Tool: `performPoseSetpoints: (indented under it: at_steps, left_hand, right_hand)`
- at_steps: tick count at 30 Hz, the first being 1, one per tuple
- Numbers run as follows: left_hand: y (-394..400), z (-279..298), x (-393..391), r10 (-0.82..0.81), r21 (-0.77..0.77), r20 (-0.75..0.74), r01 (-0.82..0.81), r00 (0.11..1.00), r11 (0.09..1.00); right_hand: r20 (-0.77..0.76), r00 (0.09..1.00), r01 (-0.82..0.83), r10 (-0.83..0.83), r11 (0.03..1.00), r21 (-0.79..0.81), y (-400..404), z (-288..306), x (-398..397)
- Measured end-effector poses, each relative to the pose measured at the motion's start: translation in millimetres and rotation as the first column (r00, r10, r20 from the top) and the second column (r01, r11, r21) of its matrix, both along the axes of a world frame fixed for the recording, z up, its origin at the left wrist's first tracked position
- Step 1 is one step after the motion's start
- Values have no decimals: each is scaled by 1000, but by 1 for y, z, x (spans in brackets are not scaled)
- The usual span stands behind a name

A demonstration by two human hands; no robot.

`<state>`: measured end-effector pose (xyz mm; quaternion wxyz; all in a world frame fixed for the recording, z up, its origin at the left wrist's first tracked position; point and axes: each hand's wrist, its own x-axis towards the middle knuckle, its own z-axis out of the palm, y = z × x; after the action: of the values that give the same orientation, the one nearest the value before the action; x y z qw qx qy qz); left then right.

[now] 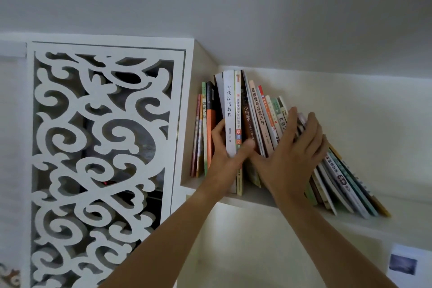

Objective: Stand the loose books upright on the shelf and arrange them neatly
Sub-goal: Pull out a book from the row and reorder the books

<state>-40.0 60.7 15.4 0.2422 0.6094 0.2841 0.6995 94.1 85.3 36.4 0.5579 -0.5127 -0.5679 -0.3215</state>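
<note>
head view: a white shelf [252, 202] high on the wall holds a row of books [261, 121]. those at the left stand nearly upright; those at the right lean steeply leftward. left hand [224, 154] grips a white-spined book [229, 112] near the left, thumb over its spine. right hand [292, 154] lies flat and open against the leaning books, fingers spread. a white carved lattice panel [100, 159] stands left of the shelf.

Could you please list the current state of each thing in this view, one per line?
Left hand: gripping the white-spined book.
White-spined book: upright on the shelf.
Right hand: pressed flat against the leaning books.
Leaning books: tilted leftward, not yet upright.
Thin books at left: standing upright.
</note>
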Motion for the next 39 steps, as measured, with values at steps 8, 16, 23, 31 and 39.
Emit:
performPoseSetpoints:
  at_steps: [8,16,23,31,39]
  left_hand:
    - [14,-7,-1,127,68,3,-127,992,990]
    - [19,-10,-3,78,11,23,-78,997,997]
    - [22,-10,-10,4,-66,-17,-5,1000,998]
    - [20,12,11,-116,-108,-221,94,968,990]
    - [26,32,52,-144,-128,-404,100,903,987]
  right_hand:
    - [179,959,-210,222,974,-83,-10,4,37]
    - [-154,851,-431,502,500,-751,-11,11,143]
    - [14,915,-276,403,650,-708,-13,6,136]
    - [-255,856,-510,450,650,-564,-14,4,139]
    - [-463,674,-736,576,578,-354,-13,3,160]
